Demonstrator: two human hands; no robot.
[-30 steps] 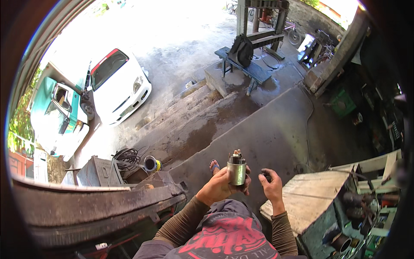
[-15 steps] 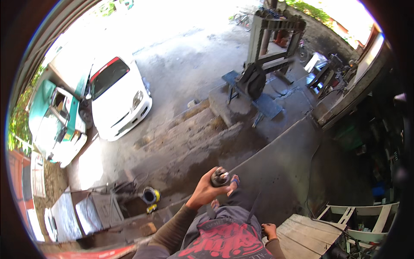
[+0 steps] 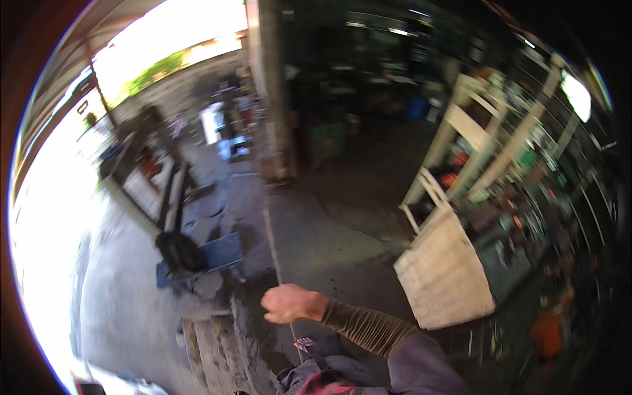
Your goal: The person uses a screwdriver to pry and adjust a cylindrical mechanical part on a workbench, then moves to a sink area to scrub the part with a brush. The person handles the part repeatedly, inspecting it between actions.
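Note:
My right hand (image 3: 293, 303) reaches across in front of my body from a brown ribbed sleeve (image 3: 368, 325). Its fingers are curled closed, and the picture is slightly smeared there. Whatever is inside the grip, if anything, is hidden. Below it lies the concrete floor, with one of my sandalled feet (image 3: 304, 343) just beneath. No part of my left hand shows, so the dark cylindrical part it held earlier is out of sight.
Ahead on the left stands a heavy metal press frame (image 3: 172, 191) beside a low blue bench (image 3: 224, 252). A concrete post (image 3: 273, 92) rises past it. On the right is a wooden-topped table (image 3: 444, 273), backed by pale frames (image 3: 461, 125) and cluttered shelves.
My view has swung right, from the yard with the parked cars toward the dim workshop. My left hand has left the picture; my right hand has come up in front of me.

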